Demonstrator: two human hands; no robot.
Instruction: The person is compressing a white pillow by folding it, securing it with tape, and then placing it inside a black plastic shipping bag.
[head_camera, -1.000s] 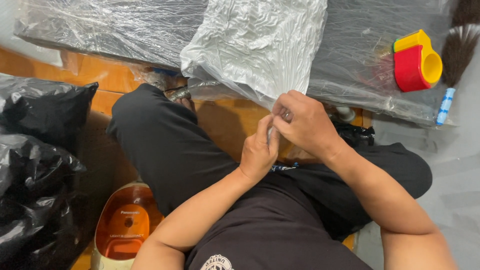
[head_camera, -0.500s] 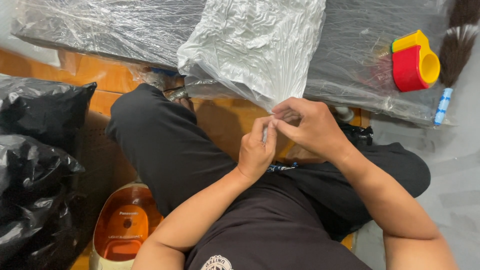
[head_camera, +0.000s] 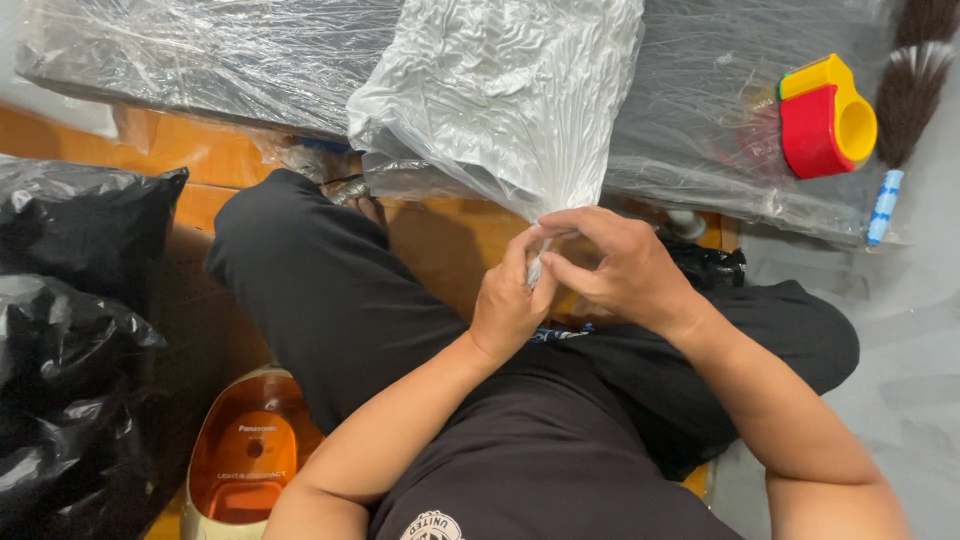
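Hands meet at the centre of the frame, over our lap. Our left hand (head_camera: 512, 300) comes up from the lower middle and our right hand (head_camera: 620, 268) reaches in from the lower right, and both are pressed together on the gathered neck (head_camera: 538, 262) of a crinkled white translucent plastic bag (head_camera: 505, 90). The left fingertips (head_camera: 528, 246) pinch the twisted plastic from the left; the right thumb and forefinger close on it from the right (the other right fingers curl over the top, so we cannot tell exactly how the plastic runs beneath them).

The bag's bulk lies above the grip, fanning up toward the upper middle of the frame, where it rests on a long dark slab wrapped in clear plastic film (head_camera: 200, 55). Its long axis runs from the pinch up and slightly left, so the neck points down at us and the body lies away from us. Both hands are equally close to the neck, touching each other there.

At the upper right a red and yellow plastic tape dispenser (head_camera: 826, 118) sits on the film, beside a dark bristled brush with a blue and white handle (head_camera: 905, 95). Black plastic rubbish bags (head_camera: 70, 330) fill the left edge, with an orange and cream vacuum cleaner (head_camera: 245, 455) at the lower left.
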